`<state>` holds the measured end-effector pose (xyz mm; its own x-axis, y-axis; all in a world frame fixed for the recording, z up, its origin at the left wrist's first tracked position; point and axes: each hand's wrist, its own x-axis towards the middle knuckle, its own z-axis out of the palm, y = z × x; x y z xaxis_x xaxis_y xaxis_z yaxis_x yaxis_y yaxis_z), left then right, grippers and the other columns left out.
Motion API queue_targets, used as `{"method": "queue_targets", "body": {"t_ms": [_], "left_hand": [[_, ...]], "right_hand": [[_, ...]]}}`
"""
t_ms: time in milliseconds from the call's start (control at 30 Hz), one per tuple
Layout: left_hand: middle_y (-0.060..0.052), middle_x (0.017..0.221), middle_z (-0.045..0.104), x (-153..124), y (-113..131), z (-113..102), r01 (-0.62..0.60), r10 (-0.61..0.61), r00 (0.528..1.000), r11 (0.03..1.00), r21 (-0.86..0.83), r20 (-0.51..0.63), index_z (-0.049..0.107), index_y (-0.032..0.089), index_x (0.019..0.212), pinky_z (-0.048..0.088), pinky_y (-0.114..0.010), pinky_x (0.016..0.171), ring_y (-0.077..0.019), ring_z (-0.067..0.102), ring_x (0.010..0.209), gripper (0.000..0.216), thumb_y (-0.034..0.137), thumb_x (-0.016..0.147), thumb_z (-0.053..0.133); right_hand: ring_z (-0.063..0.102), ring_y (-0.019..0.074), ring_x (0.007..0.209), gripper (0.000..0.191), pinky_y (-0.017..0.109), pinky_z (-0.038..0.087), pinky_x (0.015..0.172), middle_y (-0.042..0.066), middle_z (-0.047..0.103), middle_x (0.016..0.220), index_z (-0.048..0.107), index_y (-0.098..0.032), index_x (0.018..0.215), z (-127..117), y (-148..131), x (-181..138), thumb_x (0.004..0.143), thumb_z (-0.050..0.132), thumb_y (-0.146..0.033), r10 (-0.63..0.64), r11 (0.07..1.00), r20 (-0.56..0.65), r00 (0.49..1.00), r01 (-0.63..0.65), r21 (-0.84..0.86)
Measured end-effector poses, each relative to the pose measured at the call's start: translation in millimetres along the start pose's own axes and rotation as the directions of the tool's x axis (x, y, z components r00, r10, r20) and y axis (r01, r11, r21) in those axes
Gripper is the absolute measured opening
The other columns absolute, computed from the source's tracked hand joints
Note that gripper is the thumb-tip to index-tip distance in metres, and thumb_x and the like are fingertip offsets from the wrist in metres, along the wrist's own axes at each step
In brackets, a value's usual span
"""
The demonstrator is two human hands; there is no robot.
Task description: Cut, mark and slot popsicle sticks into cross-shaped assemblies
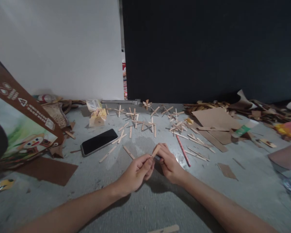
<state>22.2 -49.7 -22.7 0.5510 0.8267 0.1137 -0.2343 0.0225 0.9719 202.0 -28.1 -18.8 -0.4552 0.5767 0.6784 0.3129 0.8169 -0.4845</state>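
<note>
Low over the grey floor, my left hand and my right hand meet at the fingertips. Both are closed in a pinch on one short wooden stick, which tilts up to the right between them. Several loose wooden sticks lie just beyond the hands, and small crosses made of sticks are scattered further back. A red pencil lies right of my right hand.
A black phone lies left of the sticks. A brown printed carton leans at far left, with brown card below it. Cardboard sheets, scraps and a green-white tube fill the right. White and black walls stand behind.
</note>
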Motion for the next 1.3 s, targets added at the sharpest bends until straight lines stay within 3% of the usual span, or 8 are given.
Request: {"method": "queue_targets", "body": {"t_ms": [200, 600, 1167, 1300], "left_hand": [[0.009, 0.061, 0.037, 0.3, -2.3, -2.9, -0.011, 0.010, 1.000, 0.998, 0.066, 0.016, 0.049, 0.020, 0.083, 0.023, -0.023, 0.049, -0.0074, 0.030, 0.050, 0.050, 0.067, 0.100, 0.052], [0.009, 0.064, 0.036, 1.0, -1.0, -1.6, -0.041, 0.041, 0.999, 0.999, -0.013, 0.021, 0.048, 0.020, 0.083, 0.022, -0.023, 0.047, -0.0058, 0.028, 0.047, 0.046, 0.062, 0.101, 0.054], [0.010, 0.058, 0.034, -0.1, 0.6, 0.9, -0.007, 0.009, 0.999, 0.998, -0.060, 0.038, 0.049, 0.020, 0.080, 0.023, -0.023, 0.047, -0.0060, 0.027, 0.046, 0.051, 0.067, 0.095, 0.060], [0.011, 0.057, 0.034, -0.8, 6.2, 2.7, 0.000, 0.000, 1.000, 0.998, -0.069, 0.013, 0.049, 0.020, 0.079, 0.022, -0.023, 0.047, -0.0054, 0.027, 0.045, 0.050, 0.066, 0.095, 0.062]], "right_hand": [[0.049, 0.0252, 0.079, 0.038, 0.040, 0.038, 0.076, 0.005, 0.054, 0.084, 0.050, -0.024, 0.093, 0.6, -1.5, 0.2, 0.112, 0.020, -0.039, -0.013, 1.000, -0.004, 1.000, 0.013, -0.007], [0.050, 0.0255, 0.080, 0.026, 0.040, 0.037, 0.077, 0.005, 0.055, 0.085, 0.048, -0.024, 0.094, 0.6, -1.6, 1.1, 0.109, 0.027, -0.028, 0.005, 1.000, 0.008, 1.000, -0.005, -0.009], [0.049, 0.0249, 0.077, 0.033, 0.039, 0.038, 0.075, 0.004, 0.053, 0.082, 0.046, -0.025, 0.089, 5.0, -6.0, -2.4, 0.111, 0.023, -0.035, 0.011, 1.000, -0.035, 0.999, -0.011, -0.005], [0.051, 0.0259, 0.080, 0.034, 0.040, 0.039, 0.077, 0.005, 0.056, 0.085, 0.051, -0.024, 0.093, 2.1, -5.5, -1.9, 0.111, 0.024, -0.036, 0.027, 0.999, 0.003, 1.000, -0.027, -0.032]]}}
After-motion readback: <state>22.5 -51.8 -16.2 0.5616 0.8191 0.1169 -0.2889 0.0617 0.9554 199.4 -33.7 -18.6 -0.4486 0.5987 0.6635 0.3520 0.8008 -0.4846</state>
